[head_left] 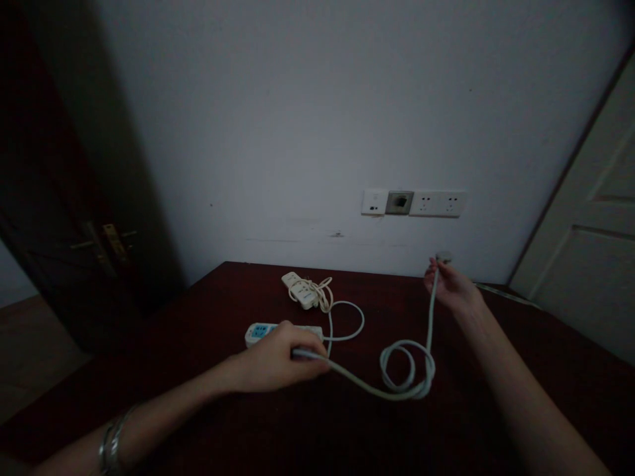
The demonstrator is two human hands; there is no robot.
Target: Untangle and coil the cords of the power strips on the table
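Observation:
My left hand (pixel 280 360) lies closed over a white power strip (pixel 260 331) with a blue face, gripping it where its cord leaves. The grey-white cord (pixel 404 370) runs right across the dark red table (pixel 208 311), makes a loose loop, then rises to my right hand (pixel 451 285). My right hand is closed on the cord's plug end (pixel 443 256), held up above the table near the wall. A second white power strip (pixel 298 289) with its cord bundled lies further back.
A row of wall sockets (pixel 414 203) sits on the white wall above the table's far edge. A dark door with a brass handle (pixel 106 244) stands at left. A pale panelled door (pixel 590 264) is at right.

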